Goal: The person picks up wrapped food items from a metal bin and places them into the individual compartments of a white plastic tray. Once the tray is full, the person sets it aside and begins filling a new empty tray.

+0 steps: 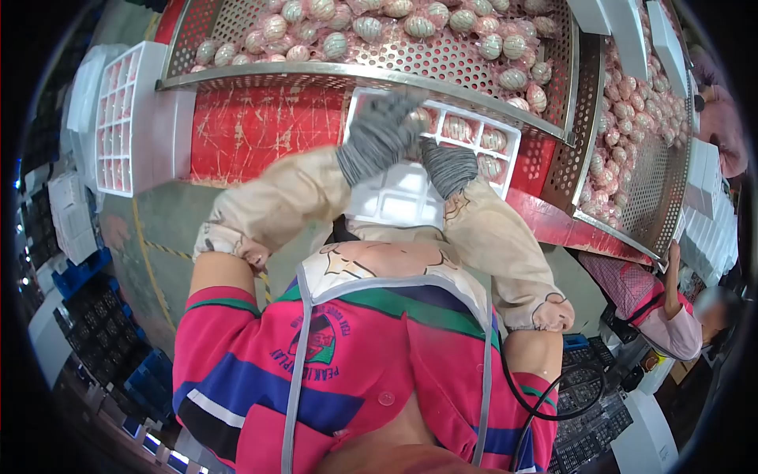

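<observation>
A white foam tray (pixel 512 150) with square compartments lies on the red surface, wrapped eggs (pixel 456 129) in its right and upper cells. Several lower cells hold nothing. My left hand (pixel 380 134), in a grey glove, is over the tray's upper left part, blurred, its fingers smeared near an egg. My right hand (pixel 448 166), also gloved in grey, is beside it over the tray's middle, fingertips pointing up and left; what they hold, if anything, is hidden. Beyond the hands, more wrapped eggs (pixel 420 27) lie in a perforated metal bin (pixel 387 77).
Filled white trays (pixel 118 118) are stacked at the left edge of the red table (pixel 260 130). A second perforated bin (pixel 570 150) with eggs stands at the right, with white trays (pixel 711 209) beyond it. A person (pixel 663 316) is at the lower right, another (pixel 722 126) farther up.
</observation>
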{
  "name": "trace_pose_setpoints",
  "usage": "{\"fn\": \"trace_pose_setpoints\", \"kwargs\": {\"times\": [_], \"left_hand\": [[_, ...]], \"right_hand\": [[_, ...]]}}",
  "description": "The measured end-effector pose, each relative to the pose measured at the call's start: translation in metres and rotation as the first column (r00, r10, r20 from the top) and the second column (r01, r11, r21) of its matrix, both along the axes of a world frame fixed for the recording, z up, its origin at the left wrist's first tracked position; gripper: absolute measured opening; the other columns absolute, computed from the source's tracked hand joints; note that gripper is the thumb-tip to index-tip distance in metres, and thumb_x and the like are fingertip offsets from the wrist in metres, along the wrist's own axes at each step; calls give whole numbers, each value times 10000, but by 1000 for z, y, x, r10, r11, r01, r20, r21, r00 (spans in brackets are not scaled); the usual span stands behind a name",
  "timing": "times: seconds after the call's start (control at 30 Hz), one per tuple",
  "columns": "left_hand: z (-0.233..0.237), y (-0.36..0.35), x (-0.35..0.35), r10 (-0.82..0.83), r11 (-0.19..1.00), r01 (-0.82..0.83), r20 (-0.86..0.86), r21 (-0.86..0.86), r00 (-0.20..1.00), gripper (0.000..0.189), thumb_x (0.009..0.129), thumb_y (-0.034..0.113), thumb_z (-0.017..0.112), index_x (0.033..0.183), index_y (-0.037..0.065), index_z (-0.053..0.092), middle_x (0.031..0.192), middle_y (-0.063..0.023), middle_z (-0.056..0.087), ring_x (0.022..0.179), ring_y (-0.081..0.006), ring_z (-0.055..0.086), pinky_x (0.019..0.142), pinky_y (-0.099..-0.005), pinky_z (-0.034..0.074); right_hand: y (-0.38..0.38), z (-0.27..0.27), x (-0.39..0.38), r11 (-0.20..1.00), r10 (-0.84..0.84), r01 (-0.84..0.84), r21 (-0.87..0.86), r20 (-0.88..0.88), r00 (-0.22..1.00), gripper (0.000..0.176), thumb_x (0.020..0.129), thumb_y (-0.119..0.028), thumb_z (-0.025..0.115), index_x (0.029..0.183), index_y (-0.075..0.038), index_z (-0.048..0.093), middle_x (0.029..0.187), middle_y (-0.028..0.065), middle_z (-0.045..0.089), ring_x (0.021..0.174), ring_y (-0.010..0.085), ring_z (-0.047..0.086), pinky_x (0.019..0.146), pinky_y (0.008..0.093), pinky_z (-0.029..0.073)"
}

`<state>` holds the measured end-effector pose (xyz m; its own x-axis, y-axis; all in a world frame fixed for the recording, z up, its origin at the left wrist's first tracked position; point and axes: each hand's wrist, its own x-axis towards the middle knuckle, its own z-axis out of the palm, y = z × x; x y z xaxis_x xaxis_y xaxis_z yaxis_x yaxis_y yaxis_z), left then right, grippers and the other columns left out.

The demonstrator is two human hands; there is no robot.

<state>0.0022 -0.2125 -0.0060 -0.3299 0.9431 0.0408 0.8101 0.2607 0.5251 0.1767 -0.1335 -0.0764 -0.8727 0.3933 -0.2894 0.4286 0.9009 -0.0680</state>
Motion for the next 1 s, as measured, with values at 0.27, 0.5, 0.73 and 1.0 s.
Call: {"fn": "trace_pose_setpoints", "kwargs": {"times": [0.27, 0.5, 0.73, 1.0], "left_hand": [[-22, 119, -133, -300, 795, 97, -249, -599, 921, 527, 810, 299, 623, 1285, 119, 483, 1248, -140, 524, 1105, -254, 535, 935, -325, 432], [6, 102, -130, -9, 983, 50, 225, -176, 974, 442, 761, 242, 659, 1179, 133, 565, 1129, -83, 569, 997, -259, 555, 862, -385, 458], [19, -33, -34, -398, 912, 407, -345, -50, 850, 588, 631, 217, 718, 1196, 152, 567, 1063, -104, 544, 1026, -295, 512, 862, -409, 438], [-37, -87, -28, -87, 996, 87, 21, 19, 996, 518, 674, 341, 748, 1130, 131, 620, 1202, -161, 515, 1111, -344, 488, 966, -419, 397]], "right_hand": [[0, 5, 8, 996, -61, 55, -64, -97, 993, 296, 875, -346, 513, 1058, -123, 579, 724, 102, 652, 634, 286, 644, 537, 469, 480], [-4, 1, 13, 993, -87, 73, -98, -148, 985, 314, 878, -357, 512, 1074, -121, 578, 729, 101, 653, 643, 285, 645, 546, 470, 481], [-3, 32, 0, 967, -116, 128, -219, 63, 991, 340, 889, -388, 480, 1093, -127, 557, 823, 119, 670, 749, 306, 657, 620, 491, 487], [-42, 43, -41, 967, -54, -14, -255, -254, 966, 371, 872, -442, 521, 1052, -126, 596, 778, 92, 666, 686, 277, 648, 584, 439, 487]]}}
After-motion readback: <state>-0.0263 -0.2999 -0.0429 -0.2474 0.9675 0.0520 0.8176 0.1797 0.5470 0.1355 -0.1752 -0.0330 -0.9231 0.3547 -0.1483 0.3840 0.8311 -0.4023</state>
